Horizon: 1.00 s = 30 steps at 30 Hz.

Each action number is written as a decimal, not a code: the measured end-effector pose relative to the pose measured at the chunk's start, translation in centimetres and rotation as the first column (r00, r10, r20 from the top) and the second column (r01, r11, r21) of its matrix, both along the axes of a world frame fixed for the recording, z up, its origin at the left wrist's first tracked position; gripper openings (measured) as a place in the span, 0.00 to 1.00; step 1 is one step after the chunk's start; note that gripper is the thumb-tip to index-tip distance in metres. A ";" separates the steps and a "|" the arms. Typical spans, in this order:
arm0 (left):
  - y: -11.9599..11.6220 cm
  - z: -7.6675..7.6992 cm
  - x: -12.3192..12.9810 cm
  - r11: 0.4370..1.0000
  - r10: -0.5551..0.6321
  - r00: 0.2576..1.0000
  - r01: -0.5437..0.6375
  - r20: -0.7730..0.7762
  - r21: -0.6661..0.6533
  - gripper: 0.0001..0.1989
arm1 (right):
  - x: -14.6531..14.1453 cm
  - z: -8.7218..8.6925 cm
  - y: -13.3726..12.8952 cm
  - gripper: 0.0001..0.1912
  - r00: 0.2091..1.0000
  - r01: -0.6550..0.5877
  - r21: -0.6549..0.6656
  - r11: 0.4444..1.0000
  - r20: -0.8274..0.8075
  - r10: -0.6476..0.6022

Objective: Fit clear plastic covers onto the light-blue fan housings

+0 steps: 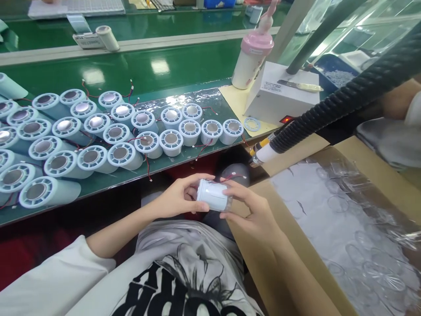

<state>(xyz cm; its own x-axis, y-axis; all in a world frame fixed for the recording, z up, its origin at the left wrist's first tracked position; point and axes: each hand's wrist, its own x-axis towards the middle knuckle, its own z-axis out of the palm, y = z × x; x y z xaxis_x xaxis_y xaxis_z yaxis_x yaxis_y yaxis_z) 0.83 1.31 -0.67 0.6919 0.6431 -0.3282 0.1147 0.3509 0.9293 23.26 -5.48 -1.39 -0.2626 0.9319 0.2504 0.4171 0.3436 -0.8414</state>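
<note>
I have both hands in view, brought together and clamped on a light-blue cylinder (213, 195), held in the air over the lap, in front of the green surface (226, 105). The left hand (184, 195) grips one end, its thumb along the near side. The right hand (251, 207) has its thumb and fingers around the other end, where a clear rim (229, 204) shows. Thin wires (235, 175) with white connectors stick out above the cylinder.

On the surface, I see rows of similar cylinders (171, 139), with round metallic centres and spoked rims facing up; several at the left lean or lie tilted. Some have red wires trailing among them.

To the right, a white box (283, 98) with a lit red switch sits on a yellow sheet (232, 97), a knife-like tool (301, 86) on top of it. Beside it stand a pink-lidded bottle (244, 66) and, nearer me, a flat blue ring (252, 124).

A black corrugated hose (332, 103) slants down above an open cardboard box (259, 237) holding clear plastic pieces (388, 274). A person's arm (397, 98) shows at the far right.
</note>
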 end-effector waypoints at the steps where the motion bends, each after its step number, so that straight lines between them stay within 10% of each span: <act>1: 0.0 0.1 -0.1 0.999 -0.006 1.000 0.007 -0.008 0.051 0.35 | 0.0 0.0 -0.1 0.22 1.000 -0.001 -0.011 1.000 -0.016 0.001; 15: 0.1 0.6 -1.3 0.836 -0.141 0.990 0.117 0.003 0.535 0.37 | -0.3 1.3 -0.4 0.24 0.958 -0.082 -0.322 0.943 -0.285 -0.014; 30: 0.0 1.0 -1.6 0.772 -0.172 0.984 0.169 -0.054 0.613 0.38 | -1.1 2.2 0.1 0.21 0.875 -0.153 -0.600 0.785 -0.451 -0.174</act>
<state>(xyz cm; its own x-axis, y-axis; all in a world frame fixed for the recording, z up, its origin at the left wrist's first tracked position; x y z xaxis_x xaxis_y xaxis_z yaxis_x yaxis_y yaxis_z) -0.81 1.26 0.34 0.8100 0.5782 0.0979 0.1126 -0.3172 0.9416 22.18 -5.38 0.81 -0.2574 0.9264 -0.2750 -0.0738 -0.3026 -0.9503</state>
